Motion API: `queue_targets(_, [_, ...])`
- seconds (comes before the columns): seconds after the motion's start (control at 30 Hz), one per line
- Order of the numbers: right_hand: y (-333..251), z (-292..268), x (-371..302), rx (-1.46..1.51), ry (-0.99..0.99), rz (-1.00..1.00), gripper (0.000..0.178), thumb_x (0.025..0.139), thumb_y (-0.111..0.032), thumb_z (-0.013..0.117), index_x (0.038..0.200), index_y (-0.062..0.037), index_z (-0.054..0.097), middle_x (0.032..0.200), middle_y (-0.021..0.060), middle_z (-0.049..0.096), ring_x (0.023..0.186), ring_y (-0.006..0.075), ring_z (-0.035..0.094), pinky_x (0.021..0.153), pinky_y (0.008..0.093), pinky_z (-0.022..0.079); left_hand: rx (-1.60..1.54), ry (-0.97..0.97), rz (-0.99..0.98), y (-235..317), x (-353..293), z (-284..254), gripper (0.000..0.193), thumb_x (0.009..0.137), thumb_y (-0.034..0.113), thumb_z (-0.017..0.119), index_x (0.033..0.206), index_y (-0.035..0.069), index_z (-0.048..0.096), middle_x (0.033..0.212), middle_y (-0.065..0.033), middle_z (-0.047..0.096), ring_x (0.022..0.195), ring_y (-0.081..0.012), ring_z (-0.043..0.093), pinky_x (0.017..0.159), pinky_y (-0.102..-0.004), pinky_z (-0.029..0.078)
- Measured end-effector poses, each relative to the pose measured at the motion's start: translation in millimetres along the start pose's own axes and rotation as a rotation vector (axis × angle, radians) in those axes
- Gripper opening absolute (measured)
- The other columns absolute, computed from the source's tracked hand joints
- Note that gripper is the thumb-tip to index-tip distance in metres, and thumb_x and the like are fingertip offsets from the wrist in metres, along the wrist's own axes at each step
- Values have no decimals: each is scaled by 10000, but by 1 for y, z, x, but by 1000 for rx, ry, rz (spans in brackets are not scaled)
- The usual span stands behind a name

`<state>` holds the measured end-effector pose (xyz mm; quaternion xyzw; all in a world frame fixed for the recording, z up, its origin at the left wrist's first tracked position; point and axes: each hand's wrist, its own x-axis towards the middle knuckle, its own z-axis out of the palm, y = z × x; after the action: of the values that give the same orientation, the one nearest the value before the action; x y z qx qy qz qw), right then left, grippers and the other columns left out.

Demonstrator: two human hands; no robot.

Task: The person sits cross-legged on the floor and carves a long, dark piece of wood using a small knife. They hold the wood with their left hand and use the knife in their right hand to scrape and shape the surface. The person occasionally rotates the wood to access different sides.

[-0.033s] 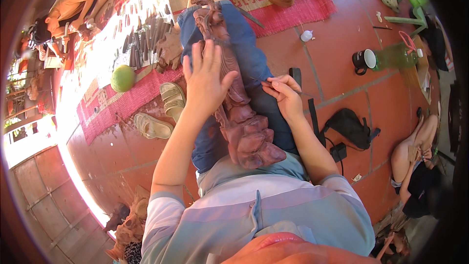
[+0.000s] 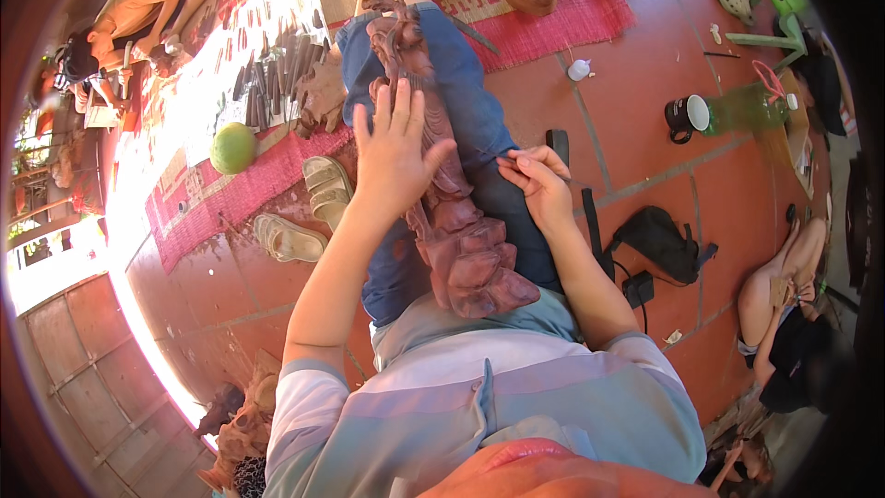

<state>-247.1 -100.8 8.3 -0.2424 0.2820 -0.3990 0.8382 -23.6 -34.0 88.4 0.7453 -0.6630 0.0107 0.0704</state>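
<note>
A reddish-brown wood carving (image 2: 452,212) lies lengthwise over my blue-trousered legs, its blocky, rock-like base toward my waist and its finely cut end toward my feet. My left hand (image 2: 396,149) rests flat over the carving's left side with the fingers spread, holding nothing. Beside the carving, over my right thigh, my right hand (image 2: 542,183) is closed in a pinch on a thin dark tool; most of the tool is hidden or too fine to make out.
Rows of carving tools (image 2: 277,78) lie on a mat (image 2: 198,207) at the left, near a green round fruit (image 2: 233,148) and sandals (image 2: 289,237). On the right tiles are a mug (image 2: 687,117), a green bottle (image 2: 751,111) and a black bag (image 2: 659,242). Other people (image 2: 138,14) sit nearby.
My left hand has shifted slightly to the right and toward me over the carving. The fingers of my right hand have turned a little, and the thin tool shows less.
</note>
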Motion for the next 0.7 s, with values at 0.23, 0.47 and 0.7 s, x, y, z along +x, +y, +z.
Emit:
queue_targets(0.23, [-4, -27, -21, 75, 119, 22, 37, 906, -12, 579, 898, -10, 615, 1014, 160, 677, 986, 300, 687, 868, 384, 584, -181, -194, 148, 18, -50, -22, 655, 919, 405, 573, 1405, -13, 439, 1513, -198, 353, 1443, -352, 247, 1129, -594, 182])
queue_targets(0.47, [-10, -32, -36, 56, 104, 27, 34, 915, -29, 576, 920, -17, 607, 1022, 155, 680, 980, 286, 685, 875, 385, 579, -1445, -234, -268, -6, -104, -47, 333, 986, 272, 514, 968, 27, 739, 783, -91, 729, 762, -157, 690, 1064, -443, 419])
queue_targets(0.7, [-11, -58, -70, 48, 128, 34, 53, 939, -52, 556, 911, -20, 588, 1054, 165, 675, 996, 285, 679, 893, 394, 573, -1693, -45, -954, -17, -181, -6, 422, 1002, 242, 517, 1321, -33, 522, 1178, -154, 640, 975, -193, 638, 888, -326, 507])
